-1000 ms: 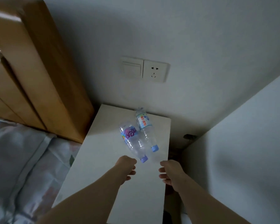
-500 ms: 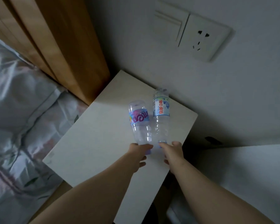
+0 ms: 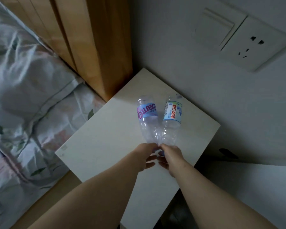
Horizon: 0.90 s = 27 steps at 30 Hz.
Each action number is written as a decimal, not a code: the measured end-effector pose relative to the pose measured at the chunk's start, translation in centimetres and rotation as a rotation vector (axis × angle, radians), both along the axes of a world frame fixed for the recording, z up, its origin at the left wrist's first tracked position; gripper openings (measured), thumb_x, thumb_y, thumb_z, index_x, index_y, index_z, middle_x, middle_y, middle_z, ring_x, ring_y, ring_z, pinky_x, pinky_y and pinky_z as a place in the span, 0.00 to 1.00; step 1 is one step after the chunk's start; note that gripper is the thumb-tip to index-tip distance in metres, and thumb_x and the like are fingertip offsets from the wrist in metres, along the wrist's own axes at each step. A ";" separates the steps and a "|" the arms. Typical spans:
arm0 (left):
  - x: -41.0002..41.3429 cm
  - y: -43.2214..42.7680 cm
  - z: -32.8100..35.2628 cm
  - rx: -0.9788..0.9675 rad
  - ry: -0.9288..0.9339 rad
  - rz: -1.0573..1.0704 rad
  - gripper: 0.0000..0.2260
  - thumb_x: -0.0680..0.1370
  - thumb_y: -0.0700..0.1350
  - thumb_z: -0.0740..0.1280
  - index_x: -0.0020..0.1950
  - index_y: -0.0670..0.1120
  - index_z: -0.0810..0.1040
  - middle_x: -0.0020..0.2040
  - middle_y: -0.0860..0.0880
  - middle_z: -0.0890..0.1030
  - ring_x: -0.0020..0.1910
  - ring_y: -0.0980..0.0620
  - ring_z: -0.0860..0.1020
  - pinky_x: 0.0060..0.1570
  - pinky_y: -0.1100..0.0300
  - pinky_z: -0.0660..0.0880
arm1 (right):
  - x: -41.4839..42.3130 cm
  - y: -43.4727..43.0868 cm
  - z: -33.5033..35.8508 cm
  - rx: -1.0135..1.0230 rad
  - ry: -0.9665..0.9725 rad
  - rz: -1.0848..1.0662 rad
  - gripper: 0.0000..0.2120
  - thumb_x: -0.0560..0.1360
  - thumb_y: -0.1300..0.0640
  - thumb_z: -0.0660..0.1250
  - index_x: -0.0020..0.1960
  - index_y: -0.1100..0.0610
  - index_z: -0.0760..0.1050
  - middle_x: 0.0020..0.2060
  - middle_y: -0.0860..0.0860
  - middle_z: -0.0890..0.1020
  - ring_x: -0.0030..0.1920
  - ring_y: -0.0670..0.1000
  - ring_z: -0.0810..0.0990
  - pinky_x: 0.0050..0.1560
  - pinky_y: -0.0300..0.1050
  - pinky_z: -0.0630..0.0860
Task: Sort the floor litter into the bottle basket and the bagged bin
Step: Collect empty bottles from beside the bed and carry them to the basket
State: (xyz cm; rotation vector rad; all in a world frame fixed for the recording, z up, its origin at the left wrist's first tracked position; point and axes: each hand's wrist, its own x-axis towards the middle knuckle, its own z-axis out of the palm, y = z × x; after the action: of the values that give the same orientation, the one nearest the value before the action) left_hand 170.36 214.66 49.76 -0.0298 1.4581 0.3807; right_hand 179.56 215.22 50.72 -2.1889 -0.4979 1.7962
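I see the fingers [image 3: 151, 158] of the left hand [image 3: 144, 154] curled round the capped end of the purple-labelled bottle [image 3: 146, 123], holding it at the neck; the fingers [image 3: 162, 163] of the right hand [image 3: 171, 156] are curled the same way round the neck of the white-labelled bottle [image 3: 171, 120], with a bit of blue cap showing between the two hands; the hands sit just beside each other, knuckles nearly touching, both forearms reaching in from the lower edge of my view; both bottles are clear plastic and look empty, and they point away from the hands with their bases towards the wall, fanned apart at the far ends while their shoulders overlap or touch near the fingers; the labels read upside down from where I watch; I cannot tell whether the bottles rest on the surface below or are lifted off it; under them is the pale desk [image 3: 106, 146], its far corner set into the angle of the room; to the left of the desk stands a wooden headboard [image 3: 97, 47], touching or just beside the desk's edge; further left lies the bed [image 3: 23, 100] with pale floral bedding and a pillow; on the grey wall beyond the bottles I see a switch and socket plate [image 3: 238, 38], high and to the right; a white panel [image 3: 246, 187] fills the lower right, next to the desk.
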 end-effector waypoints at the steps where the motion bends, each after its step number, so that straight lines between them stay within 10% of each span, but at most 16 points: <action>1: -0.1 0.1 -0.1 0.001 -0.022 0.030 0.07 0.77 0.44 0.65 0.39 0.47 0.73 0.41 0.51 0.74 0.38 0.55 0.74 0.39 0.61 0.70 | -0.3 0.0 0.0 -0.001 0.007 -0.008 0.10 0.75 0.60 0.64 0.35 0.59 0.73 0.31 0.54 0.74 0.30 0.51 0.73 0.33 0.40 0.71; 27: -23.5 -10.8 16.2 0.400 0.263 0.354 0.10 0.75 0.48 0.68 0.43 0.43 0.71 0.38 0.45 0.74 0.37 0.51 0.73 0.48 0.56 0.74 | -20.8 -8.8 16.4 0.285 0.192 0.171 0.08 0.75 0.52 0.66 0.46 0.57 0.73 0.42 0.54 0.77 0.41 0.51 0.76 0.49 0.45 0.78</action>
State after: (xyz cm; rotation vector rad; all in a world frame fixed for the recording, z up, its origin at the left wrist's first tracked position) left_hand 146.84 203.85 65.92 0.0883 1.6121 0.9913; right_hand 158.76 206.47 67.08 -1.8114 -0.8597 1.8627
